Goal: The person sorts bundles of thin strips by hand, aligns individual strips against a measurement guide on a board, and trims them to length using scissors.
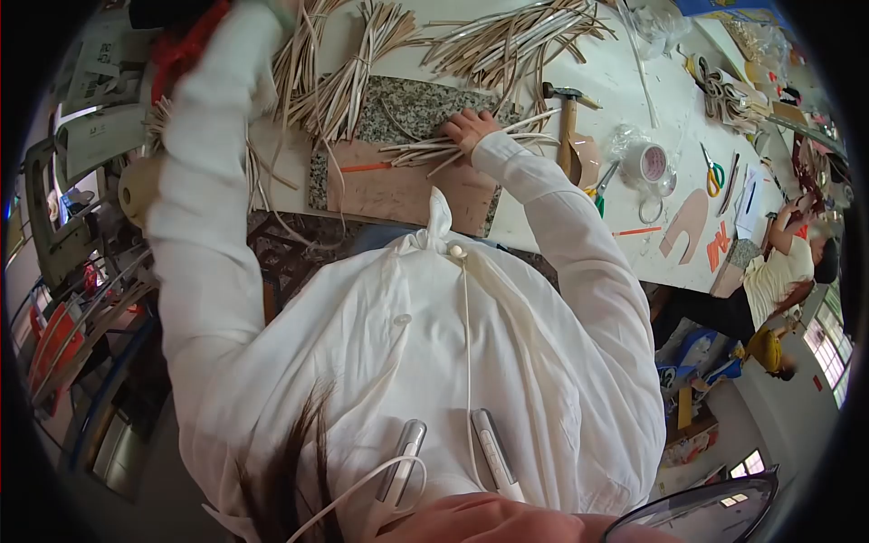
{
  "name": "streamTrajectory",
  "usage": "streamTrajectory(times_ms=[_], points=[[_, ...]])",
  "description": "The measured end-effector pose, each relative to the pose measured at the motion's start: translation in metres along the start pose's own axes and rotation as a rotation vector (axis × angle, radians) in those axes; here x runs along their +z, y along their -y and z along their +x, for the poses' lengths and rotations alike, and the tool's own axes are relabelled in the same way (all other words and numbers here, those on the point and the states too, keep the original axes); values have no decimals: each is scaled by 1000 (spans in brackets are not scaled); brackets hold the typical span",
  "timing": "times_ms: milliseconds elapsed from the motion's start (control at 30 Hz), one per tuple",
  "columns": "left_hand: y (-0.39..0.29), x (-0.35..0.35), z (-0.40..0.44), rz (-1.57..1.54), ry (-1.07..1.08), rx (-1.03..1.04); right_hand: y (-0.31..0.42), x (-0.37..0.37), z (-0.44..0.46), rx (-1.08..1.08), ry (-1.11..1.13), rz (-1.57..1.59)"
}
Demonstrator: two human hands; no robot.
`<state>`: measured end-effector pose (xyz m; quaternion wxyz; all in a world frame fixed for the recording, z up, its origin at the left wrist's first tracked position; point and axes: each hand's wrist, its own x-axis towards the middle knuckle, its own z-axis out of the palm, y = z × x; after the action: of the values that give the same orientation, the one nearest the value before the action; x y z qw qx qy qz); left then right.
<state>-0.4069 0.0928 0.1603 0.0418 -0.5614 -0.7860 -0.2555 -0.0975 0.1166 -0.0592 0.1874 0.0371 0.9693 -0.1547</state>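
Note:
My right hand (469, 132) is closed over a small bundle of pale strips (418, 154), which lies across a granite slab (398, 101) and a pinkish-brown sheet (389, 192). Strip ends stick out on both sides of the hand. An orange strip (366, 166) rests on the sheet, left of the bundle. My left arm stretches to the top left, its hand beyond the frame's edge. Near that sleeve, larger bundles of strips (367, 56) lie at the slab's far left.
Another strip pile (520, 41) lies beyond the slab. Right of it are a hammer (568, 127), green-handled scissors (601, 192), a tape roll (652, 163), more scissors (712, 172) and a curved cutout (688, 222). Another person (778, 281) is at the table's right end.

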Motion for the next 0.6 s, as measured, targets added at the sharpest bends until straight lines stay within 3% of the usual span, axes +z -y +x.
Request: streamTrajectory(times_ms=[67, 133, 167, 233, 367, 567, 600], points=[[5, 67, -80, -441, 344, -210, -4, 12, 6, -6, 36, 21], [-38, 78, -151, -388, 819, -431, -5, 29, 9, -15, -65, 60], [-32, 97, -197, -394, 715, -257, -6, 35, 10, -17, -118, 78], [-15, 125, -250, -350, 836, -287, -8, 39, 8, -16, -168, 96], [-13, 135, -291, -310, 529, -357, -13, 12, -1, 55, -81, 378], [-13, 139, -304, -155, 591, -211, -39, -41, -24, -58, -253, 618], [-10, 144, -309, -113, 604, -180, -44, -38, -26, -14, -279, 948]])
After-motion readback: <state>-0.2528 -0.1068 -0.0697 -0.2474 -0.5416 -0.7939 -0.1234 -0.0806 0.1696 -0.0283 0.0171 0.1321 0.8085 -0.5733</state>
